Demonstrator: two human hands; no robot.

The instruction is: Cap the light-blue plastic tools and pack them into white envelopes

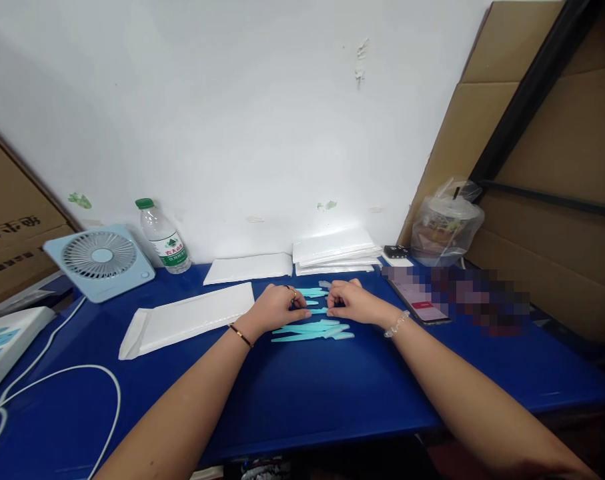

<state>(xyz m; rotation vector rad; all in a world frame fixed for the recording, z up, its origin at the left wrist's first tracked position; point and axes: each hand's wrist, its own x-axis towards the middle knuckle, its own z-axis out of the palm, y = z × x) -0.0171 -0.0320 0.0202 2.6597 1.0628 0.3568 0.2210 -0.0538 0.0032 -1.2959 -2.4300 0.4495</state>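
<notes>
My left hand (276, 308) and my right hand (356, 303) face each other over the middle of the blue table. Between their fingertips lies a slim turquoise eyebrow razor (319, 311), pinched at one end by each hand. Several more turquoise eyebrow razors (312, 330) lie loosely side by side just in front of the hands. Behind the fingers, other turquoise razors (313, 292) show partly, the rest hidden by my hands. A white padded mailer (192, 317) rests flat to the left of my left hand.
At the wall stand a stack of white mailers (335, 248) and a single mailer (249, 267). A blue fan (102, 257), a water bottle (166, 243) and a white cable (115, 380) are at left. A phone (417, 297) and a bagged cup (447, 223) are at right.
</notes>
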